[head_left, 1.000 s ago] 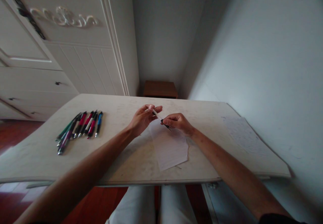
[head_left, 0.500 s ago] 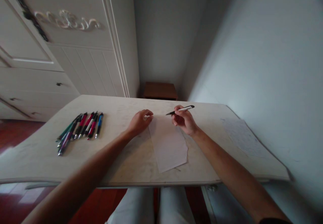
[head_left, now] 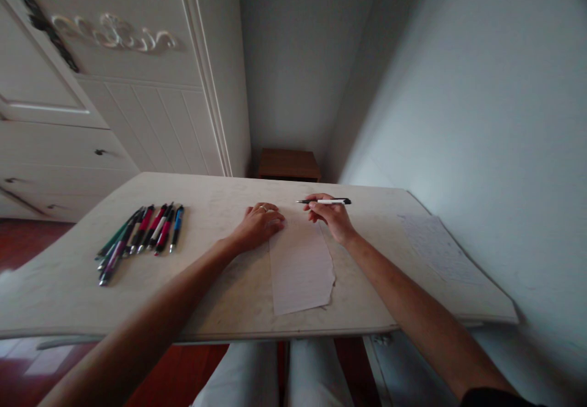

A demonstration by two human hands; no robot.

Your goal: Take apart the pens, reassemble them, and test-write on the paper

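A white-and-black pen (head_left: 331, 201) lies across the fingers of my right hand (head_left: 334, 219), which grips it above the top right of the paper. Its dark tip points left and appears raised off the sheet. The lined sheet of paper (head_left: 300, 272) has a torn right edge and lies in front of me. My left hand (head_left: 260, 227), with a ring on one finger, rests palm down at the sheet's upper left edge. Its fingers are slightly bent over the paper and hold nothing.
Several pens (head_left: 153, 227) lie in a group on the left of the white table (head_left: 220, 309). A second sheet with writing (head_left: 435, 245) lies at the right, beside the wall. A brown wooden piece of furniture (head_left: 288, 164) stands behind the table, and a white cabinet (head_left: 151, 107) at the left.
My left hand has flattened down onto the paper. The paper's near end has swung left, so it lies straighter. The pen in my right hand has tilted to nearly level.
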